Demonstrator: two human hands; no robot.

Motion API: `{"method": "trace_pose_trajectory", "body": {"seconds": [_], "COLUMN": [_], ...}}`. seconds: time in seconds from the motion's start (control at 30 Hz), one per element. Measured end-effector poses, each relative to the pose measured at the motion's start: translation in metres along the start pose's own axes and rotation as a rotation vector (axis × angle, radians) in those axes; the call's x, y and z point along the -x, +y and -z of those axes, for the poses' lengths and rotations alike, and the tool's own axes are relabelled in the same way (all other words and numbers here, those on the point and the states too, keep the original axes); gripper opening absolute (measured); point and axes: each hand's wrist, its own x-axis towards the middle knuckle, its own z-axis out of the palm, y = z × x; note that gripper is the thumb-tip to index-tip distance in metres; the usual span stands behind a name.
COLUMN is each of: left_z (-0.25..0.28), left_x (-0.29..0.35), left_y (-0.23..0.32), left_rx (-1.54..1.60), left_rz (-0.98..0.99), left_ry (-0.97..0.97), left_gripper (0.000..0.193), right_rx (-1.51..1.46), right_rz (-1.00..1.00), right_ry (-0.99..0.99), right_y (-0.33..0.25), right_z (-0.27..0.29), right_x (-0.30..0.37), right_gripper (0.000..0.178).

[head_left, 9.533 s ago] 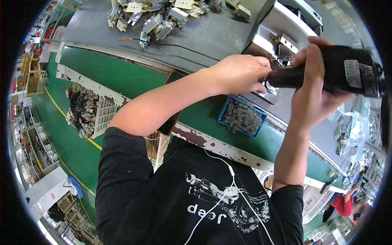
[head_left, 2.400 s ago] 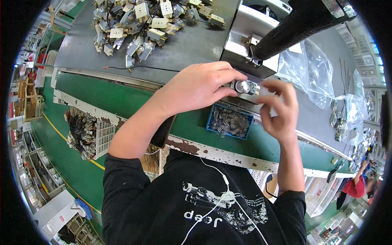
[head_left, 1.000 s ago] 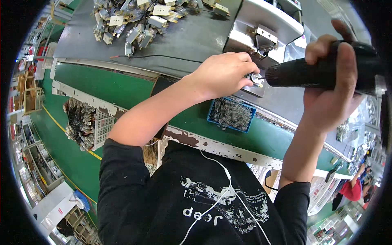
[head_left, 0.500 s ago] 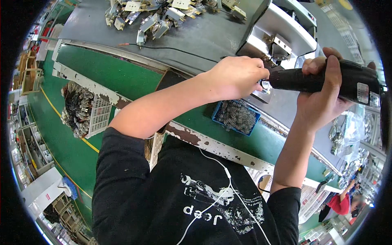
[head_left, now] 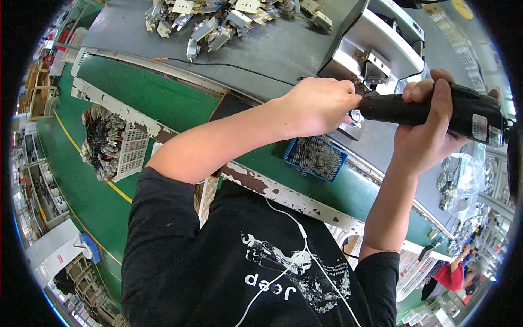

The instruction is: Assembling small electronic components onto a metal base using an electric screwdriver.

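Note:
My right hand [head_left: 430,131] is wrapped round the body of a black electric screwdriver [head_left: 395,109], which lies nearly level and points left. At its tip my left hand [head_left: 321,106] is closed, fingers pinched together; what they grip is mostly hidden by the hand. A small shiny metal part [head_left: 356,116] shows just below those fingertips, beside the screwdriver's nose. Beyond the hands, a bright metal fixture [head_left: 348,49] stands on the grey bench, with a boxy metal assembly [head_left: 376,68] at its front.
Several metal assemblies [head_left: 218,35] lie heaped at the far left of the grey bench [head_left: 272,46]. A thin black cable [head_left: 229,65] runs across it. Below the hands is a blue bin [head_left: 313,173] of springs. A white crate [head_left: 131,152] stands left. At far right works a person in red [head_left: 451,277].
The view has shifted slightly. Both hands and the screwdriver keep nearly the same pose, with the screwdriver still at my left fingertips.

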Motion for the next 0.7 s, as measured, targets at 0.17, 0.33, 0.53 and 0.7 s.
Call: {"method": "trace_pose_trajectory", "body": {"seconds": [0.17,0.33,0.53,0.7], "left_z": [0.0013,0.0019,0.0001,-0.0026], "left_x": [-0.0004,-0.0008,0.0009,0.0007], "left_y": [0.0029,0.0046,0.0025,0.0002], "left_rx": [-0.028,-0.023,-0.022,-0.008], "left_rz": [0.067,0.08,0.045,0.035], "left_ry": [-0.076,-0.091,-0.026,-0.022], "left_gripper": [0.027,0.027,0.027,0.026], "right_rx": [0.019,-0.03,-0.071,-0.044], "right_rz": [0.004,0.012,-0.008,0.0], "right_ry": [-0.014,0.013,-0.001,-0.048], "right_y": [-0.0009,0.0006,0.0009,0.0008], "right_z": [-0.0004,-0.0022,-0.0055,-0.0036], "right_x": [0.0004,0.0001,0.0019,0.0031], "right_gripper": [0.073,0.085,0.088,0.09]}}
